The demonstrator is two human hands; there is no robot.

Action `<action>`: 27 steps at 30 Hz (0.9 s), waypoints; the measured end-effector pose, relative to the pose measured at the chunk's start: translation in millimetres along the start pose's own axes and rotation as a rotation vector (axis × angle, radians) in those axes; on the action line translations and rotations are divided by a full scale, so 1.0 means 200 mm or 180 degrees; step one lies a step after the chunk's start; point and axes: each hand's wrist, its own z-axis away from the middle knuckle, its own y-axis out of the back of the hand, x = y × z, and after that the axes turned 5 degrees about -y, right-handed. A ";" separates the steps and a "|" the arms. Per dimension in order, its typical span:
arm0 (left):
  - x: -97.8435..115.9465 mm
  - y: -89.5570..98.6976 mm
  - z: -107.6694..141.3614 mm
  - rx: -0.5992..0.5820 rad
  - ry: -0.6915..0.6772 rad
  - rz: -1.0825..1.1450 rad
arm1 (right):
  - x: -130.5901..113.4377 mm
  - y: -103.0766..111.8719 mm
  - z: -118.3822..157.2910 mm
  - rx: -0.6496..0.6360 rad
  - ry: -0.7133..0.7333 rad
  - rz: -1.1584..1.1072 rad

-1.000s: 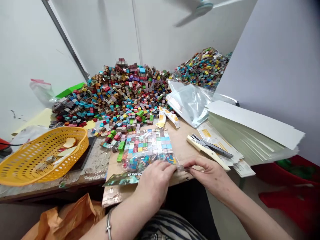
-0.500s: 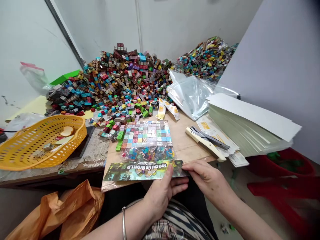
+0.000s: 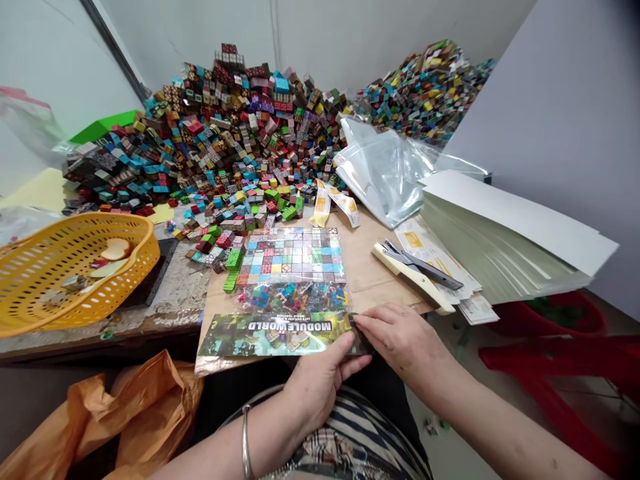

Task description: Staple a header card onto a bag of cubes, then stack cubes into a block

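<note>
A flat printed card [image 3: 280, 337] reading "MODULE WORLD", upside down to me, lies at the table's front edge. My left hand [image 3: 325, 373] grips its near right part, thumb on top and fingers beneath. At the card's right end, the fingers of my right hand [image 3: 395, 333] are closed on the corner; their tips are partly hidden. Just beyond the card, a clear bag of small colourful figures [image 3: 295, 297] lies against a flat grid of patterned cubes [image 3: 295, 257]. A green block stack [image 3: 233, 260] stands at the grid's left side.
A large heap of patterned cubes [image 3: 240, 133] fills the back. Scissors [image 3: 425, 267] and a cream-handled cutter [image 3: 415, 280] lie to the right, near clear plastic bags [image 3: 380, 180] and a stack of white sheets [image 3: 515, 227]. A yellow basket [image 3: 145, 247] stands left.
My right hand has shifted slightly left along the card's right end, its fingers now lying more over the corner. My left hand keeps its hold. The whole view has shifted a little.
</note>
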 end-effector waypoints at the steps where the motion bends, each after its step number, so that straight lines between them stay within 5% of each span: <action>1: 0.00 0.00 0.00 -0.0010 -0.0007 -0.0003 | 0.00 0.01 -0.01 -0.0081 0.0053 0.0145; 15: 0.02 -0.01 0.01 -0.0049 0.0067 -0.0067 | -0.08 0.05 -0.12 -0.0310 0.0817 0.1259; 27: 0.04 0.01 0.01 -0.0458 0.0125 -0.0104 | -0.09 0.01 -0.14 -0.0262 0.0343 0.1300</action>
